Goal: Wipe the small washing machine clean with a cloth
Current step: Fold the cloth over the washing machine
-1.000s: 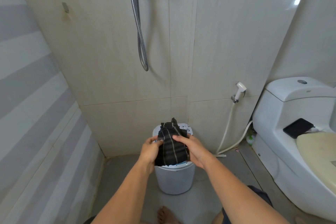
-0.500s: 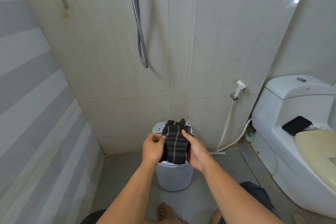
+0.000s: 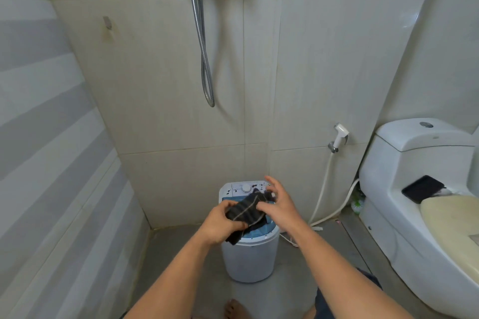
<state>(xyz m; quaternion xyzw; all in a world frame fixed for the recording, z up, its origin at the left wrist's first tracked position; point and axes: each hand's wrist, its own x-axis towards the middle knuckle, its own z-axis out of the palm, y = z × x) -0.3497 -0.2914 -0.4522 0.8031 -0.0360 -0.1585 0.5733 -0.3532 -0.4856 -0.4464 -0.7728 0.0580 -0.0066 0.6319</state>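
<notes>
Nearest the camera, left hand (image 3: 220, 225) is gripping the lower end of the dark striped cloth (image 3: 246, 211); right hand (image 3: 278, 204) is pinching its upper end, other fingers spread. Cloth's long axis is slanting up to the right. Directly below and beyond is sitting the small washing machine (image 3: 250, 256) on the floor (image 3: 168, 254), equally near both hands.

No text can be read: the washer (image 3: 248, 254) has dark marks around the dial (image 3: 245, 188) on its panel, too small to make out, and a small mark on the toilet tank (image 3: 425, 142) front is blurred
</notes>
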